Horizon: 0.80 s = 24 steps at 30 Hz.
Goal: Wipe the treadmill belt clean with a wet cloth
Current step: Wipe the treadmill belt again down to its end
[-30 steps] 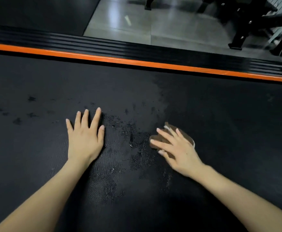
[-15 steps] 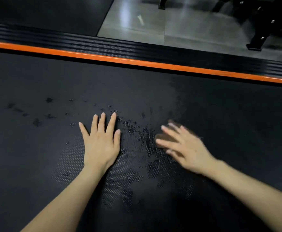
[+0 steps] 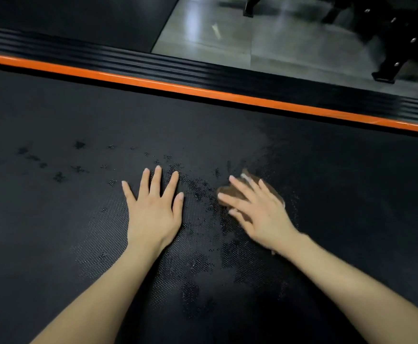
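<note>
Two hands on wet-patched belt (image 3: 54,232): left hand (image 3: 153,214) splayed flat, right hand (image 3: 260,214) straight-fingered on cloth (image 3: 276,193); orange strip (image 3: 203,92) at 12 o'clock.

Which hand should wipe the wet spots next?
The right hand: it presses the brown cloth beside the wet patches. The left hand lies flat on the treadmill belt with no cloth.

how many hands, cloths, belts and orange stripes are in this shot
hands: 2 (left hand, flat on the belt; right hand, pressing on the cloth)
cloth: 1
belt: 1
orange stripe: 1
total: 5
</note>
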{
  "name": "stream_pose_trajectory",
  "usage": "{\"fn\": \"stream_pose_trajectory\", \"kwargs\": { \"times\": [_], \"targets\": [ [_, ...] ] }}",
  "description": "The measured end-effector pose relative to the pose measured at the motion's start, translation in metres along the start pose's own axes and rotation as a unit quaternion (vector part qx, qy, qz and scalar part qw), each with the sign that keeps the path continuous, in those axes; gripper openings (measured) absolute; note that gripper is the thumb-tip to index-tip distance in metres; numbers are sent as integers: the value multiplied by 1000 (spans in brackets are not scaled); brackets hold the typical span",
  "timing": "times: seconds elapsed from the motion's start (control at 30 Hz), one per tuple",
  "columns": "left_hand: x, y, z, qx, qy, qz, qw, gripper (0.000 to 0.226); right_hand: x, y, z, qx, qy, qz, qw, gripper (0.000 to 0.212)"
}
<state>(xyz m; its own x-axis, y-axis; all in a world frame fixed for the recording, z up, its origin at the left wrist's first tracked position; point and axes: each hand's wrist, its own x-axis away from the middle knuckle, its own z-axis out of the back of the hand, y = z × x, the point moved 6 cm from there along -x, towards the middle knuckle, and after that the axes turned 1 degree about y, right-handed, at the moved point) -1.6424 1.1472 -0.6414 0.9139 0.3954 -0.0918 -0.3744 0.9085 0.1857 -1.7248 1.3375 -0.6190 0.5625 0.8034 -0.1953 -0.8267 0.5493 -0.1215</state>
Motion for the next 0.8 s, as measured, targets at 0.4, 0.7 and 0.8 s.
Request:
{"fn": "stream_pose_trajectory", "kwargs": {
  "times": [0.4, 0.7, 0.8],
  "targets": [
    [-3, 2, 3, 4, 11, 3, 1000, 55, -22, -13, -14, -30, 8, -33, 999, 40],
    [-1, 0, 0, -4, 4, 6, 1000, 56, -80, 121, -11, 24, 60, -370, 927, 40],
    [-2, 0, 1, -3, 1, 3, 1000, 56, -93, 66, -20, 4, 47, -246, 968, 39]
  ]
}}
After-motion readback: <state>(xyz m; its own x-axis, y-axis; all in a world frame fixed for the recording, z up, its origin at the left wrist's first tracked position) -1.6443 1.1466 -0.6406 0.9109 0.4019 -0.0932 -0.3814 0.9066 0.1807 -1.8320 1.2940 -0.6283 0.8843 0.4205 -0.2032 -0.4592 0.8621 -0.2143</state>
